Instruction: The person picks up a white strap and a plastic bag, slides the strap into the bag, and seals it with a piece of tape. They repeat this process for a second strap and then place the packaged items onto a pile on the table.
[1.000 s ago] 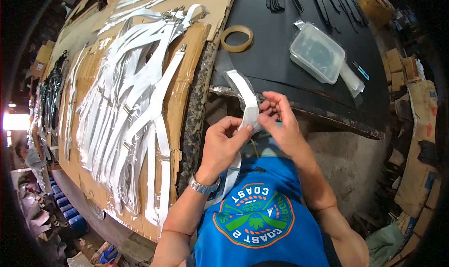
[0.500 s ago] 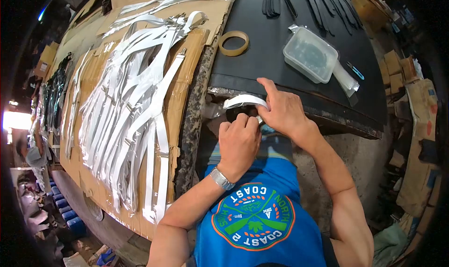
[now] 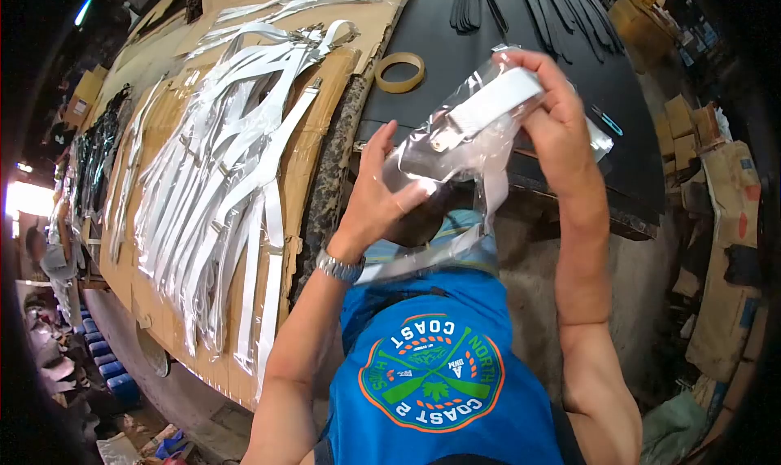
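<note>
A white strap [image 3: 496,103] in clear plastic is raised over the near edge of the black table. My right hand [image 3: 557,111] grips its upper end, thumb and fingers pressed round the plastic. At the lower left side of the plastic is my left hand [image 3: 378,192], fingers spread and thumb against the wrapping. Part of the strap hangs down and curves over my lap. To the left, a pile of white straps [image 3: 236,156] in clear plastic lies on cardboard.
A tape roll [image 3: 399,73], black strips [image 3: 561,13] and a small blue tool [image 3: 607,121] lie on the black table [image 3: 439,26]. The plastic container is mostly hidden behind my right hand. Boxes [image 3: 683,123] stand at the right.
Both hands have risen from the table's edge and moved apart, bringing the wrapped strap up into view. My left hand has opened. The container is now largely covered.
</note>
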{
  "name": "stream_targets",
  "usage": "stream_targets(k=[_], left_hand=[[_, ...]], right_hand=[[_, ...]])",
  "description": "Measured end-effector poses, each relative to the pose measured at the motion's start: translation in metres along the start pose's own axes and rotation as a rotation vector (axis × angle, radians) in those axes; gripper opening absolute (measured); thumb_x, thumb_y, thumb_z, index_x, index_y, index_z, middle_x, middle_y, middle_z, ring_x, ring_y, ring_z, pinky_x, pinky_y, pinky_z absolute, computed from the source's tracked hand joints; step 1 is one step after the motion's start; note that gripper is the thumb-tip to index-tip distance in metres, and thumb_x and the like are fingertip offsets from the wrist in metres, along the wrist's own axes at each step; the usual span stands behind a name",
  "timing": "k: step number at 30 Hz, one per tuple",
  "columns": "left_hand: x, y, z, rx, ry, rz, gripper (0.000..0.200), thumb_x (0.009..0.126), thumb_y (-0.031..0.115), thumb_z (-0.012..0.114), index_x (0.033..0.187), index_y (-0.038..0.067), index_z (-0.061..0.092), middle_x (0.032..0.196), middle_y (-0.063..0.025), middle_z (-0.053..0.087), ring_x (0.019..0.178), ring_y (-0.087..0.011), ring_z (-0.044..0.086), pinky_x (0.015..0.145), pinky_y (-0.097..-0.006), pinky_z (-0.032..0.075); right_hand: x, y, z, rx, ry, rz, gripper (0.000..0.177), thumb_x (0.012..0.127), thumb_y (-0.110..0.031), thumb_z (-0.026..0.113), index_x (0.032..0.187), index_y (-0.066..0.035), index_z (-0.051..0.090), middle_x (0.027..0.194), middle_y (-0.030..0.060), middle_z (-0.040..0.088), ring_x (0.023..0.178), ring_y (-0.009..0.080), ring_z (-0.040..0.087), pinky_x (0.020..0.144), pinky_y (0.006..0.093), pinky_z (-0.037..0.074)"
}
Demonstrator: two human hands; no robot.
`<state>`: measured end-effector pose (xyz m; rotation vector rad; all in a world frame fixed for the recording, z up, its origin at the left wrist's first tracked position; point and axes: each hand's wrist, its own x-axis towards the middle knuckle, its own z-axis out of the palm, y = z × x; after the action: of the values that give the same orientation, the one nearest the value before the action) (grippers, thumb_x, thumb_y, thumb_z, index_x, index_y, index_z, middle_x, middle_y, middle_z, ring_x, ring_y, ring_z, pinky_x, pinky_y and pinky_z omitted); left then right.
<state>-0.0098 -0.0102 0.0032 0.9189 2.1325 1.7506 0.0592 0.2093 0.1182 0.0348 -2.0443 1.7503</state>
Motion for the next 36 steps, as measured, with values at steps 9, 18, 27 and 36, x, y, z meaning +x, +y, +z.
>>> stream_targets(k=[9,18,27,36], left_hand=[[-0.001,0.011,-0.007,-0.224,0.119,0.009,0.061,0.098,0.041,0.056,0.140,0.000,0.041,0.131,-0.0156,0.050,0.121,-0.0204,0.049,0.099,-0.0323,0.042],[0.001,0.020,-0.067,-0.032,0.384,0.044,0.042,0.095,0.025,0.063,0.127,-0.001,0.053,0.112,-0.0113,0.060,0.102,-0.0181,0.059,0.087,-0.0310,0.049],[0.024,0.025,-0.172,0.693,0.569,0.196,0.032,0.087,0.013,0.065,0.116,-0.001,0.059,0.119,-0.0189,0.058,0.112,-0.0354,0.055,0.097,-0.0404,0.044],[0.098,0.046,-0.102,0.176,0.291,0.311,0.130,0.062,0.064,0.079,0.149,-0.004,0.011,0.149,-0.0259,0.025,0.138,-0.0395,0.026,0.114,-0.0464,0.022]], right_hand=[[0.035,-0.112,-0.005,-0.222,-0.016,-0.330,0.031,0.087,-0.008,0.050,0.116,-0.001,0.055,0.088,0.0071,0.060,0.063,0.0114,0.052,0.051,0.0232,0.044],[0.121,-0.188,0.018,-0.282,0.005,-0.585,0.021,0.089,-0.009,0.046,0.102,-0.001,0.059,0.077,0.0028,0.058,0.058,0.0088,0.045,0.050,0.0212,0.035],[0.192,-0.211,0.057,-0.218,0.032,-0.655,0.025,0.090,-0.010,0.046,0.109,0.000,0.059,0.087,0.0042,0.060,0.070,0.0098,0.049,0.061,0.0224,0.038],[0.300,-0.180,0.057,-0.173,0.082,-0.688,0.029,0.091,-0.011,0.046,0.115,0.000,0.059,0.098,0.0056,0.061,0.082,0.0107,0.053,0.071,0.0236,0.042]])
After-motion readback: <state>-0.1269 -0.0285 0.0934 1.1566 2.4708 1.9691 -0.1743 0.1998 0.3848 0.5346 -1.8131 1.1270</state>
